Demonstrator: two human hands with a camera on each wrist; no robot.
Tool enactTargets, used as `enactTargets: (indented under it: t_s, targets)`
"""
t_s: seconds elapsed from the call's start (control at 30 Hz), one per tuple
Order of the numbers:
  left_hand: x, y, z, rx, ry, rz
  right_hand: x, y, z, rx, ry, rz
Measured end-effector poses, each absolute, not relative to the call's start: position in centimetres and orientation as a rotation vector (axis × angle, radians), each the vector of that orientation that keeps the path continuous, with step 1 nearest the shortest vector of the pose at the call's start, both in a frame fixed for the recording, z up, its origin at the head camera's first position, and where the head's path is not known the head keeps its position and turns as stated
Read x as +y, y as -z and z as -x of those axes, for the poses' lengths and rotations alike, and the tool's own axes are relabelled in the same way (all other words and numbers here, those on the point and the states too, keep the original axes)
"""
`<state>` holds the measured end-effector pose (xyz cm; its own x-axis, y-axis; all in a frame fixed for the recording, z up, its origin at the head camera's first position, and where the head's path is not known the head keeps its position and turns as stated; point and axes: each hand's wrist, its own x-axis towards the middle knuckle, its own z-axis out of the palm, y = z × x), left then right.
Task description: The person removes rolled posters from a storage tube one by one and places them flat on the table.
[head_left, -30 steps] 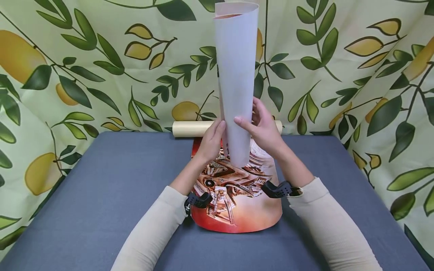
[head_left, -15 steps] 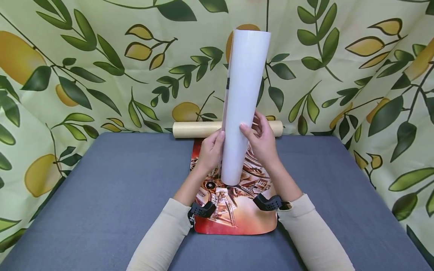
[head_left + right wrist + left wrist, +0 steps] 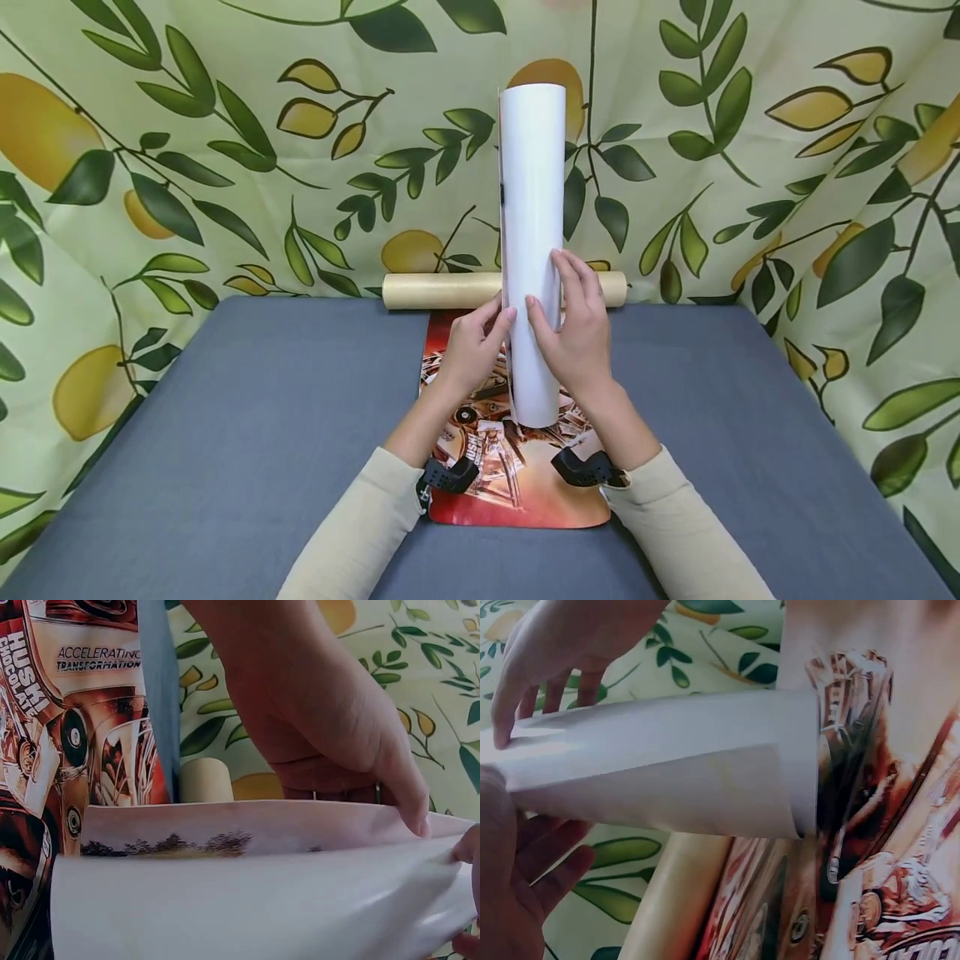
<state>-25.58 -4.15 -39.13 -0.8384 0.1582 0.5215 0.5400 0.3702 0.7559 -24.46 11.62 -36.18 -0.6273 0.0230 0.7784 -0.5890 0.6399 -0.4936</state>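
A white rolled poster (image 3: 534, 192) stands nearly upright over the table, its lower end overlapping a red poster. My left hand (image 3: 471, 346) pinches the roll's loose left edge between thumb and fingers. On the other side, my right hand (image 3: 581, 333) grips the roll, thumb in front and fingers curved along its right side. In the right wrist view, a strip of printed picture with dark trees shows inside the loose edge, beside my left thumb. The red poster (image 3: 525, 507), printed with racing car pictures and lettering, lies flat beneath.
Across the back of the table lies a cream-coloured roll (image 3: 438, 291), behind the red poster. Blue-grey cloth covers the table (image 3: 247, 433). A curtain with a lemon and leaf print (image 3: 315, 183) hangs behind and at both sides.
The roll has come down and closer to me, with both hands moving along with it. After leaning right, it stands straighter now, and it looks narrower than a second ago.
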Motion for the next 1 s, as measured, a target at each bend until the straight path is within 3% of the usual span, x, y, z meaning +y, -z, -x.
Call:
enactTargets:
  t_s: [0.2, 0.57, 1.0]
  targets:
    - [-3.8, 39.2, 25.3, -2.241, 1.324, 0.645, 11.9, 36.5, 24.5, -2.143, -0.95, -0.381]
    - [-4.3, 38.8, 25.1, -2.179, 1.477, 0.59, 13.4, 35.9, 25.2, -2.231, -0.978, -0.243]
    - [-4.9, 38.3, 25.4, -2.125, 1.577, 0.498, 15.4, 35.7, 25.8, -2.112, -0.988, -0.299]
